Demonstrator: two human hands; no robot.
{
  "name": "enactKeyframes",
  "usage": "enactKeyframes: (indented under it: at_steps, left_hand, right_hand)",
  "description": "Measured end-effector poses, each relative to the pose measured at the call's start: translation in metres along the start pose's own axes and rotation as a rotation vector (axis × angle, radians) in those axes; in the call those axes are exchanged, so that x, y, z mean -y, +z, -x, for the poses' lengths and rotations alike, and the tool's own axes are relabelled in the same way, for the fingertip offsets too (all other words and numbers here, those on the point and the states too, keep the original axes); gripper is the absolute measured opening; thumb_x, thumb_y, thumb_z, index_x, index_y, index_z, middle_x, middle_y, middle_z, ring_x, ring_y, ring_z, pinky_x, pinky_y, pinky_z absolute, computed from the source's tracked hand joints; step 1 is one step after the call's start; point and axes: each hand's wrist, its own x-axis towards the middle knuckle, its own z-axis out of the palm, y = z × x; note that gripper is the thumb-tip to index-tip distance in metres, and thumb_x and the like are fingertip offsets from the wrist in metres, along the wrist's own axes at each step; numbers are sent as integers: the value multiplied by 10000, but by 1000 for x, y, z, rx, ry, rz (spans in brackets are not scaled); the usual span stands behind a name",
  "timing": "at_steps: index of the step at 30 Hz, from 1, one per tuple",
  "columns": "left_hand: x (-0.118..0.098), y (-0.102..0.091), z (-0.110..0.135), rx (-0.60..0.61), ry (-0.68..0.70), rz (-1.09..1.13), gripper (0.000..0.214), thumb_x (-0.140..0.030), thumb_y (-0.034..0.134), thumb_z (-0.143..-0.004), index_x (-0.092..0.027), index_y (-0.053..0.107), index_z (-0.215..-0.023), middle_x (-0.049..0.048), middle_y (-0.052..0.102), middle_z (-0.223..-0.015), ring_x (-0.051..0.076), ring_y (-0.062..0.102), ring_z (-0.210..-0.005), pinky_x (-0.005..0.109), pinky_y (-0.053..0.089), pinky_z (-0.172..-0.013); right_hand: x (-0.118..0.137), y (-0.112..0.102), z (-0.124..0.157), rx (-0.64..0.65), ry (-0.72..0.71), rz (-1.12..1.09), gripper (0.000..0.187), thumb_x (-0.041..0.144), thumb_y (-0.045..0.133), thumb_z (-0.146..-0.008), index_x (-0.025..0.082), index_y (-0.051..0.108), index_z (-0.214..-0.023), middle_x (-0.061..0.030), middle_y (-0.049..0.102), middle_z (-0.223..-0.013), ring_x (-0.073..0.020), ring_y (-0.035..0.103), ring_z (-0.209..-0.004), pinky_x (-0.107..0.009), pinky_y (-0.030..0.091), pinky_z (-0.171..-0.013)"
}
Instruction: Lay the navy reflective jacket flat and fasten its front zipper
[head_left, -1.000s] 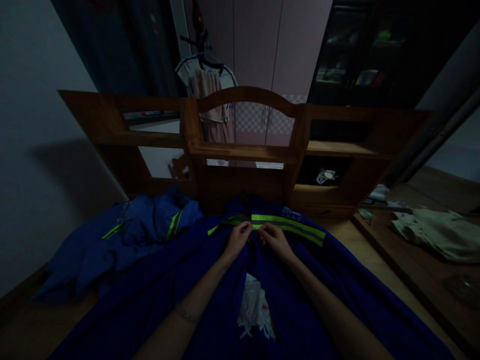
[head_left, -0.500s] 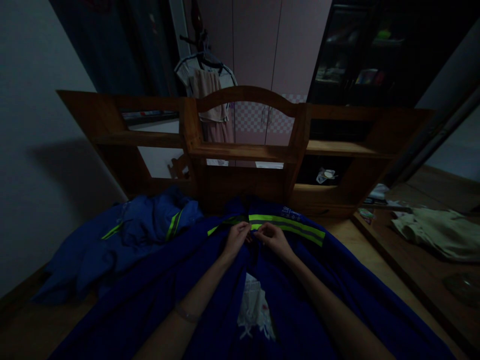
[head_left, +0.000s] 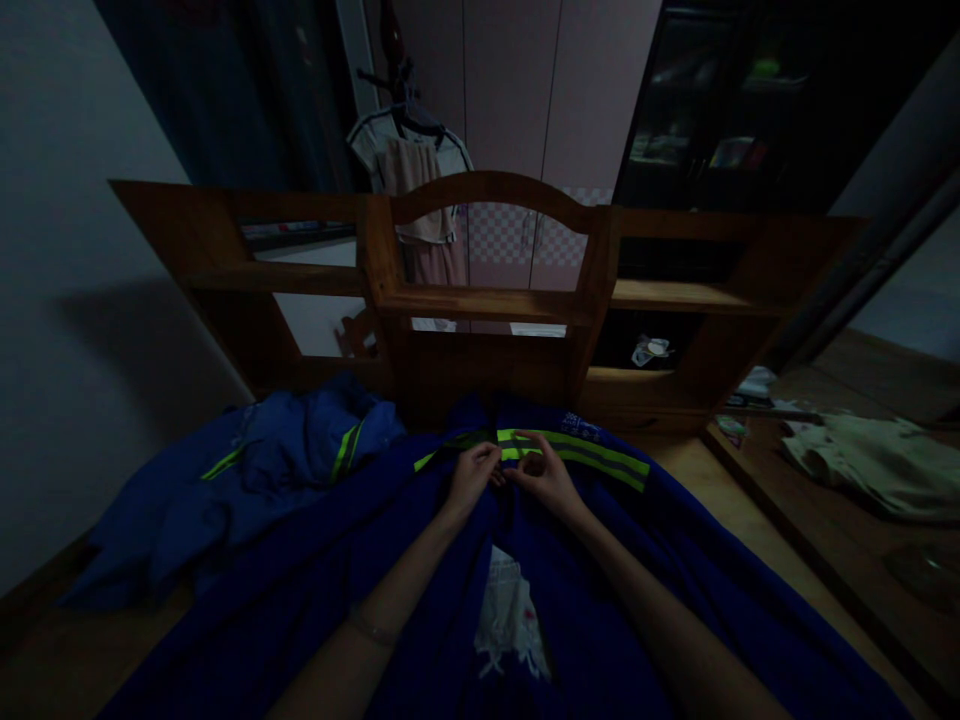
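A dark blue work jacket (head_left: 300, 610) with a yellow-green and grey reflective band (head_left: 600, 459) lies spread out, its front parted down the middle. At the inner edge of the left front, just below the band, my left hand (head_left: 472, 480) pinches the jacket cloth between thumb and fingers. My right hand (head_left: 553, 482) is beside it over the right front, index finger raised and thumb apart from it. Nothing shows in that gap; its other fingers are curled. White fringed cloth (head_left: 506, 610) shows through the opening below my hands.
A wooden headboard with shelves (head_left: 487, 300) stands right behind the jacket. Another blue garment with reflective strips (head_left: 300, 440) lies crumpled at left. Pale folded cloth (head_left: 870, 465) is on the wooden surface at right. Clothes hang on a rack (head_left: 409, 150) beyond.
My right hand's index finger has lifted away from the thumb, opening its pinch near the jacket edge. My left hand keeps its place on the cloth.
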Motion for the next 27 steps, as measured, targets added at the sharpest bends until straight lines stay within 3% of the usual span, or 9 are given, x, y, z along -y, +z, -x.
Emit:
enactKeyframes:
  at_steps: [8, 19, 27]
  left_hand:
    - [-3, 2, 3, -15, 11, 17, 323, -428, 634, -690, -129, 596, -804, -21, 575, -564, 108, 567, -426, 190, 402, -408]
    - [4, 3, 0, -32, 22, 6, 467, -433, 716, -638, -99, 602, -944, -15, 600, -513, 111, 536, -410, 207, 403, -425]
    - [9, 3, -2, -20, 44, -46, 461, -439, 702, -656, -90, 602, -940, -23, 585, -540, 90, 508, -399, 196, 399, -411]
  right_hand:
    - [0, -3, -1, 27, 0, 31, 503, 397, 700, -695, 212, 555, -1140, 23, 572, -681, -111, 511, -585, -205, 380, -532]
    - [0, -1, 0, 30, 13, -35, 487, 426, 698, -696, 206, 519, -1092, 35, 559, -647, -108, 496, -556, -200, 370, -508]
    - [2, -1, 1, 48, -35, 47, 541, 369, 667, -743, 232, 480, -1232, 32, 567, -669, -119, 525, -608, -213, 397, -562]
